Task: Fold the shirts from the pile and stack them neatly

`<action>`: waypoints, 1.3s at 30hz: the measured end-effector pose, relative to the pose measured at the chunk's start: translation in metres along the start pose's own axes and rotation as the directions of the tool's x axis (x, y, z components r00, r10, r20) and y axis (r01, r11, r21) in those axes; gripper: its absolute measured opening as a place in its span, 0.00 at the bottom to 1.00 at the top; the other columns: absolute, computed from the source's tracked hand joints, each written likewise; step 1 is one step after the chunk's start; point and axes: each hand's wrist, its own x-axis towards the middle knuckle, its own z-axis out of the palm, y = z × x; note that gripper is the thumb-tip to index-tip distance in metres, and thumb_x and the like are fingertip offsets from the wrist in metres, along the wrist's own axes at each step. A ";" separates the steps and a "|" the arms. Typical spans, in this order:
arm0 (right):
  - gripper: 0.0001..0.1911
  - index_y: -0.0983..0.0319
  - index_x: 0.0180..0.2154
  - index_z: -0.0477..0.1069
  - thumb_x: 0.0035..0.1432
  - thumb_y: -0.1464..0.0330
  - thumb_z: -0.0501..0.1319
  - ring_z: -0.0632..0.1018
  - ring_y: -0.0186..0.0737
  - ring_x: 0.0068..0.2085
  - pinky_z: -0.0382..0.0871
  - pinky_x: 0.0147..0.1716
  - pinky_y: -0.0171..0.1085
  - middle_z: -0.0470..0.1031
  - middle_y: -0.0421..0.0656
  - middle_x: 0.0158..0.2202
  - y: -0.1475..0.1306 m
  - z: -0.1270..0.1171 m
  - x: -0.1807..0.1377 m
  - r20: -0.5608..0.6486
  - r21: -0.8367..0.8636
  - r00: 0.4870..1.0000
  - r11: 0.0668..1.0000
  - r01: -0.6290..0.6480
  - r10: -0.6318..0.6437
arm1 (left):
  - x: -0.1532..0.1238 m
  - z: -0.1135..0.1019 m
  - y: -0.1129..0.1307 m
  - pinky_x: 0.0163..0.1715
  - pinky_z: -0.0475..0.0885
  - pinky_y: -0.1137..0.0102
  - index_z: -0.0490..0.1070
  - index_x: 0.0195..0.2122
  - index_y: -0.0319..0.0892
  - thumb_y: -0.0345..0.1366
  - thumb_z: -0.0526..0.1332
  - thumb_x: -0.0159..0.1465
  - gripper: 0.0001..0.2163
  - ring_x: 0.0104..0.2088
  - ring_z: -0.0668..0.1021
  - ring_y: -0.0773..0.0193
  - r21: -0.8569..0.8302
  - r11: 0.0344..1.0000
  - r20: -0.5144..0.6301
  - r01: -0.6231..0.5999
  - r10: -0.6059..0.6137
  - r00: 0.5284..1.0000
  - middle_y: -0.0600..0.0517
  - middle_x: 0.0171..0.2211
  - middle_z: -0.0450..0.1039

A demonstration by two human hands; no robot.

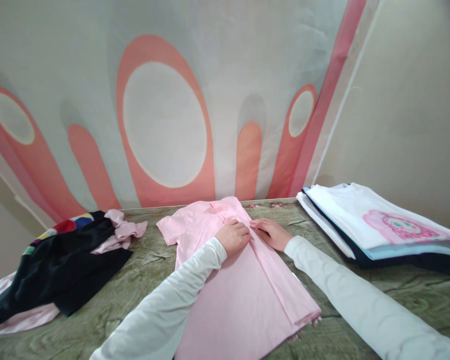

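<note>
A pale pink T-shirt (243, 290) lies spread on the table (397, 295), its right side folded inward along a long crease. My left hand (233, 236) rests on the shirt near the collar with its fingers curled, and I cannot make out anything inside them. My right hand (270, 233) lies flat on the folded edge just beside it, fingers stretched toward the left hand. Both arms wear white long sleeves.
A heap of unfolded clothes (60, 260), black, pink and multicoloured, sits at the left. A stack of folded shirts (378, 220), the top one white with a pink print, lies at the right. A patterned cloth hangs behind the table.
</note>
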 end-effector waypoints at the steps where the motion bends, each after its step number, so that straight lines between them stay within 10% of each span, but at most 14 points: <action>1: 0.14 0.60 0.44 0.69 0.59 0.69 0.50 0.70 0.40 0.49 0.62 0.50 0.45 0.71 0.46 0.47 0.000 0.000 0.000 -0.001 0.002 1.000 1.000 -0.001 0.001 | 0.001 0.000 0.001 0.38 0.60 0.65 0.71 0.32 0.39 0.32 0.51 0.65 0.10 0.37 0.70 0.63 0.012 1.000 0.002 -0.005 0.005 1.000 0.49 0.31 0.71; 28: 0.15 0.60 0.44 0.69 0.60 0.68 0.49 0.70 0.40 0.49 0.61 0.50 0.45 0.71 0.45 0.47 0.002 0.000 0.001 0.014 -0.001 1.000 1.000 -0.013 0.013 | 0.002 -0.007 0.003 0.38 0.62 0.65 0.67 0.32 0.39 0.29 0.54 0.61 0.04 0.37 0.71 0.60 0.057 0.998 0.123 -0.002 -0.005 0.992 0.48 0.33 0.70; 39: 0.12 0.61 0.40 0.72 0.56 0.73 0.52 0.71 0.41 0.44 0.62 0.46 0.44 0.72 0.46 0.41 -0.009 -0.007 -0.002 -0.056 -0.021 0.998 0.999 -0.025 0.024 | -0.014 0.000 -0.001 0.45 0.62 0.67 0.65 0.44 0.41 0.32 0.47 0.65 0.11 0.43 0.71 0.63 -0.233 0.943 0.119 0.239 -0.217 0.969 0.49 0.43 0.69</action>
